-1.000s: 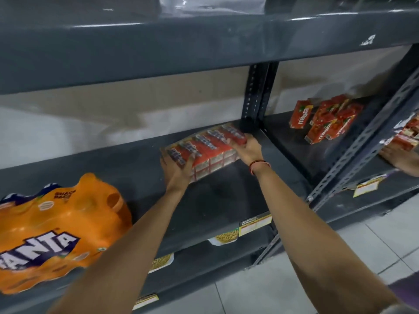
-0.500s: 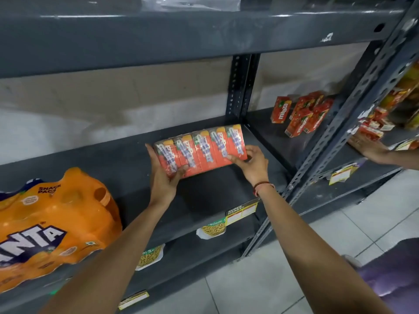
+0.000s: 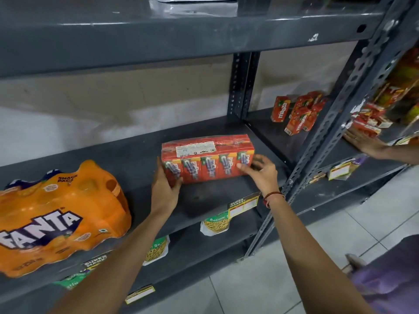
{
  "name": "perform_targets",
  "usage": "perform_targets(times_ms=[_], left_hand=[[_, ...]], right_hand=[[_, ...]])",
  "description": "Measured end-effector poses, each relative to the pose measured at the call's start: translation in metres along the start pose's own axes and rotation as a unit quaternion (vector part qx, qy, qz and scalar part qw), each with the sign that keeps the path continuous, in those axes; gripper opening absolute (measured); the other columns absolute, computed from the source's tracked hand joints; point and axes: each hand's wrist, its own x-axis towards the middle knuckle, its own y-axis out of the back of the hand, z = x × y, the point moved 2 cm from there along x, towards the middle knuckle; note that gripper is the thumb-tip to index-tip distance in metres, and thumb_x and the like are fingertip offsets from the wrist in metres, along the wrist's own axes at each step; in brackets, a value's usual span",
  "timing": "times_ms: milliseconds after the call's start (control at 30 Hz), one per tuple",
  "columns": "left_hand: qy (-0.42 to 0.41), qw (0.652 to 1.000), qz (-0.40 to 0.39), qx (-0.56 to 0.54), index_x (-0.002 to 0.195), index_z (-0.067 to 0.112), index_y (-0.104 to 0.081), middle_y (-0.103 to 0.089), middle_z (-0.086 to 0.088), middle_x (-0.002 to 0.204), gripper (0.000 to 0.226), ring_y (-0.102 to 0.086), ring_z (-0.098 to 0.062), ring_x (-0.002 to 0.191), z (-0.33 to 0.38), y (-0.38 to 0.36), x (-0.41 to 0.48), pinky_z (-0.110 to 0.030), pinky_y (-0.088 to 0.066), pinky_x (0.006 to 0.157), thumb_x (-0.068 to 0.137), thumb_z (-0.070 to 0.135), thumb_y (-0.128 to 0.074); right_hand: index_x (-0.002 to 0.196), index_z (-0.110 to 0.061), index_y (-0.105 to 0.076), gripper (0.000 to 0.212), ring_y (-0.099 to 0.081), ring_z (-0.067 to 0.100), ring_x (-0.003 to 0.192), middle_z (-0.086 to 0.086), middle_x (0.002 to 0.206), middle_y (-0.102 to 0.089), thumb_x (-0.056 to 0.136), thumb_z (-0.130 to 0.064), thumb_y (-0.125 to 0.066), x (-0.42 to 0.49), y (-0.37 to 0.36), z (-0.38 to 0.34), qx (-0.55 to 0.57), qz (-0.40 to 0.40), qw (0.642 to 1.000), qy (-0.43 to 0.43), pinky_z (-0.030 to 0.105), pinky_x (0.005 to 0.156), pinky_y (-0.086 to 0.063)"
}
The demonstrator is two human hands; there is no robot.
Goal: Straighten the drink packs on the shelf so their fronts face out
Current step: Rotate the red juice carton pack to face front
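I have the red shrink-wrapped juice carton pack standing on the grey shelf, about midway along this bay and set back from the near edge. Its row of five carton fronts faces out toward me, and a white label sits on its top face. My left hand is clasped on the pack's left end, thumb across the front of the leftmost carton and palm against the side. My right hand is at the right end with its fingers loosely spread; the fingertips touch the front of the rightmost carton, though I cannot say for sure that this hand is really gripping rather than just resting there. A red thread band circles that wrist.

To the left, near the shelf's front edge, lies an orange Fanta multipack, well apart from the red pack. In the next bay to the right, further back, several loose Maaza cartons stand at mixed angles. Another person's hand reaches in at the far right.
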Motion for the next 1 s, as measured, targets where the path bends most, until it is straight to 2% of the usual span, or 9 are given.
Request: perform_targets(times_ms=[100, 200, 300, 367, 467, 600, 667, 833, 1000], left_hand=[[0.011, 0.995, 0.092, -0.027, 0.149, 0.016, -0.009, -0.018, -0.011, 0.156, 0.083, -0.023, -0.027, 0.143, 0.02, -0.009, -0.042, -0.044, -0.025, 0.113, 0.086, 0.022, -0.063], [0.009, 0.995, 0.037, -0.087, 0.15, 0.02, -0.002, -0.007, -0.005, 0.159, 0.088, -0.013, -0.023, 0.145, 0.035, -0.036, -0.071, -0.044, -0.016, 0.116, 0.086, 0.032, -0.062], [0.022, 0.99, -0.059, -0.123, 0.149, 0.025, 0.009, -0.001, -0.002, 0.161, 0.101, -0.007, -0.021, 0.147, 0.043, -0.06, -0.062, -0.05, -0.015, 0.118, 0.081, 0.049, -0.061], [0.03, 0.989, -0.091, -0.109, 0.149, 0.023, 0.012, 0.0, -0.006, 0.161, 0.111, -0.009, -0.024, 0.147, 0.044, -0.066, -0.05, -0.05, -0.017, 0.118, 0.076, 0.051, -0.067], [0.026, 0.99, -0.121, -0.068, 0.149, 0.022, 0.01, -0.008, -0.008, 0.16, 0.126, -0.016, -0.025, 0.145, 0.034, -0.057, -0.028, -0.049, -0.022, 0.116, 0.064, 0.043, -0.081], [-0.004, 0.969, -0.244, 0.034, 0.148, 0.022, 0.01, -0.01, -0.003, 0.159, 0.138, -0.015, -0.022, 0.145, 0.025, -0.039, -0.005, -0.045, -0.022, 0.117, 0.053, 0.038, -0.088], [-0.033, 0.951, -0.302, 0.053, 0.148, 0.022, 0.006, -0.02, -0.001, 0.157, 0.136, -0.021, -0.021, 0.143, 0.028, -0.042, -0.012, -0.039, -0.025, 0.114, 0.052, 0.037, -0.089], [-0.077, 0.956, -0.282, 0.017, 0.147, 0.025, -0.006, -0.04, 0.003, 0.147, 0.129, -0.038, -0.011, 0.132, 0.025, -0.041, -0.023, -0.023, -0.031, 0.102, 0.05, 0.042, -0.089], [-0.09, 0.931, -0.343, 0.082, 0.147, 0.026, -0.021, -0.05, 0.003, 0.141, 0.103, -0.046, -0.012, 0.128, 0.022, -0.013, -0.01, -0.032, -0.034, 0.109, 0.065, 0.036, -0.082]], right_hand=[[0.114, -0.023, -0.056, 0.065, -0.055, 0.011, 0.114, -0.003, 0.12, -0.062, 0.064, -0.061, -0.07, 0.001, 0.002, -0.009, 0.13, -0.003, 0.991, -0.033, 0.039, 0.108, -0.038], [0.137, -0.027, -0.04, 0.1, -0.046, 0.014, 0.126, -0.003, 0.138, -0.051, 0.058, -0.088, -0.044, 0.012, -0.004, -0.024, 0.151, -0.048, 0.986, -0.054, 0.041, 0.113, -0.027], [0.12, -0.024, -0.056, 0.071, -0.067, 0.017, 0.1, -0.002, 0.105, -0.072, 0.078, -0.077, -0.031, 0.012, -0.012, -0.039, 0.158, -0.125, 0.978, -0.047, 0.047, 0.104, -0.042], [0.112, -0.019, -0.061, 0.078, -0.07, 0.024, 0.094, 0.006, 0.101, -0.074, 0.068, -0.08, -0.038, 0.009, -0.017, -0.039, 0.155, -0.135, 0.977, -0.057, 0.046, 0.093, -0.052], [0.113, -0.011, -0.058, 0.09, -0.071, 0.017, 0.085, 0.008, 0.098, -0.072, 0.061, -0.084, -0.044, -0.002, -0.015, -0.026, 0.145, -0.09, 0.984, -0.053, 0.031, 0.082, -0.058], [0.114, -0.005, -0.056, 0.056, -0.063, 0.0, 0.088, 0.008, 0.11, -0.067, 0.089, -0.054, -0.044, -0.03, -0.013, -0.007, 0.134, -0.005, 0.991, -0.021, 0.004, 0.067, -0.044], [0.11, -0.002, -0.057, 0.049, -0.061, 0.001, 0.09, 0.01, 0.111, -0.065, 0.093, -0.046, -0.044, -0.047, -0.017, 0.0, 0.145, 0.041, 0.989, 0.002, 0.001, 0.063, -0.043], [0.079, -0.006, -0.06, 0.049, -0.056, 0.011, 0.069, 0.007, 0.077, -0.062, 0.089, -0.052, -0.047, -0.092, -0.038, 0.001, 0.15, 0.159, 0.975, 0.04, 0.022, 0.065, -0.047], [0.066, -0.017, -0.057, 0.045, -0.053, 0.014, 0.063, 0.008, 0.069, -0.061, 0.088, -0.055, -0.045, -0.131, -0.069, -0.004, 0.151, 0.188, 0.968, 0.069, 0.028, 0.061, -0.046]])
